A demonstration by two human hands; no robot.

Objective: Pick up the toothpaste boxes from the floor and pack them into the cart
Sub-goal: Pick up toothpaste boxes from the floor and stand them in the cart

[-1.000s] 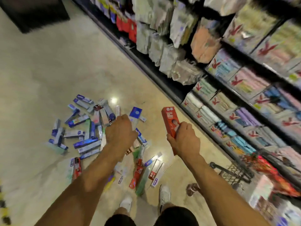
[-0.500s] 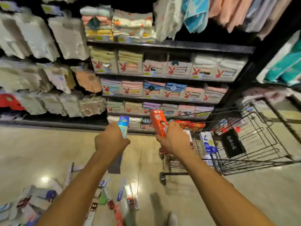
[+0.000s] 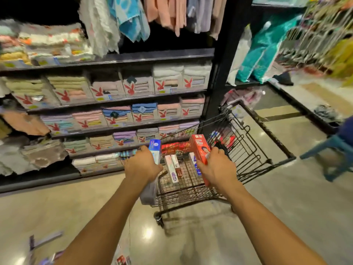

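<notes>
**While both my hands are full at the cart**

Since I'm going left to right: a few loose toothpaste boxes (image 3: 45, 240) lie on the floor by my left elbow, too blurred to read. Behind them the towel shelves (image 3: 107, 60) run along the aisle, and the cart sits just beside their end post.

My left hand (image 3: 142, 165) is curled round a blue and white box (image 3: 155, 150). It stands nearly upright at the cart's near left corner. The hand hides its middle, and its grey lower end hangs in front of the wire.

Next is the cart (image 3: 267, 131), a black wire one. Already in the basket are a white and pink box (image 3: 171, 169) lying flat, a blue box (image 3: 195, 163) and a red packet (image 3: 174, 146) at the far end. The near rim runs between my wrists and the basket floor.

My right hand (image 3: 215, 167) grips a red box (image 3: 199, 146), fingers wrapped round its lower half. The box is tilted and sits over the near right part of the basket, partly covering the blue one.

Further right, well apart from the cart, a blue stool (image 3: 336, 146) stands on the floor, with teal pillow packs (image 3: 267, 48) above it.
</notes>
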